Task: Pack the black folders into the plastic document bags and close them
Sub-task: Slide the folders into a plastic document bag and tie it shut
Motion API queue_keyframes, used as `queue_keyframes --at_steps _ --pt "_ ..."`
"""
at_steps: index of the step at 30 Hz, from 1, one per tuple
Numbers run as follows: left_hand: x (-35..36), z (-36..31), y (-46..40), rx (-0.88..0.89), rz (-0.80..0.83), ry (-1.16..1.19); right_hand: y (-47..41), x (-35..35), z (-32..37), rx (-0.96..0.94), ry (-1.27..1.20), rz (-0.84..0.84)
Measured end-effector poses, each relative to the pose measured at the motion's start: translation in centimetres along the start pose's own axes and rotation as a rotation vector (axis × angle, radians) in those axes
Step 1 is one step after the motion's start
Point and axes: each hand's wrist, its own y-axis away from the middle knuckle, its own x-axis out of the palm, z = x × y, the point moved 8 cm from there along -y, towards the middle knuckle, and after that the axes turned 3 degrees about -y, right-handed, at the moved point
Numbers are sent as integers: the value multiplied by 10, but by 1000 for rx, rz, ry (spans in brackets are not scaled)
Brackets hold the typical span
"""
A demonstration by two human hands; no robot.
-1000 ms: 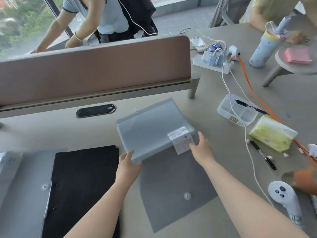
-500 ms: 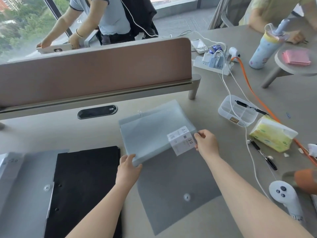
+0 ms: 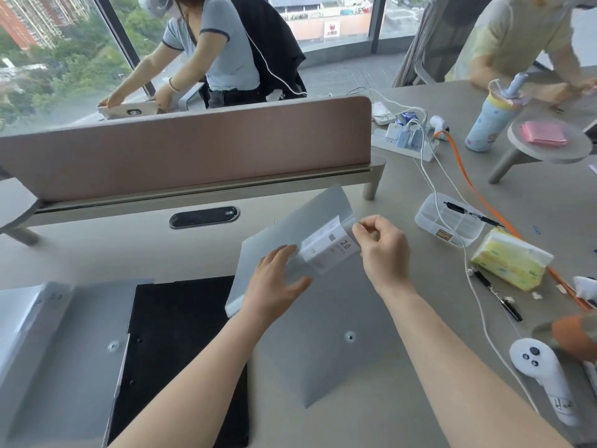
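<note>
You are looking at a white label (image 3: 329,250) on the grey plastic document bag (image 3: 290,234), and it is showing the number "20" in dark print; the smaller print beside it is staying too blurred to read. A second label (image 3: 53,297) on the bag at far left is carrying a faint "20" too. Other markings are not reading clearly.

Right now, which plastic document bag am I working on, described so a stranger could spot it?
Start at the long brown desk divider. On the table just in front of its right end lies a translucent grey document bag with its flap lifted by the left hand and right hand. Unlike the bag at left, its flap carries a white label printed 20.
</note>
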Motion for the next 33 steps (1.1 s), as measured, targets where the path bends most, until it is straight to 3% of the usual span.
queue_keyframes --at_steps 8,18,25,29,33 --pt "-48 -21 16 103 -164 21 21 12 60 -153 -152 11" --pt "-100 -11 26 13 -267 246 41 19 114 -356 -219 1" --pt "-138 2 28 -116 -271 690 27 -1 54 -122 -95 -171" --pt "-137 22 24 -155 -215 851 24 19 6 155 -256 30" --pt "-112 43 25 -242 -119 973 32 45 -22 201 -364 216"
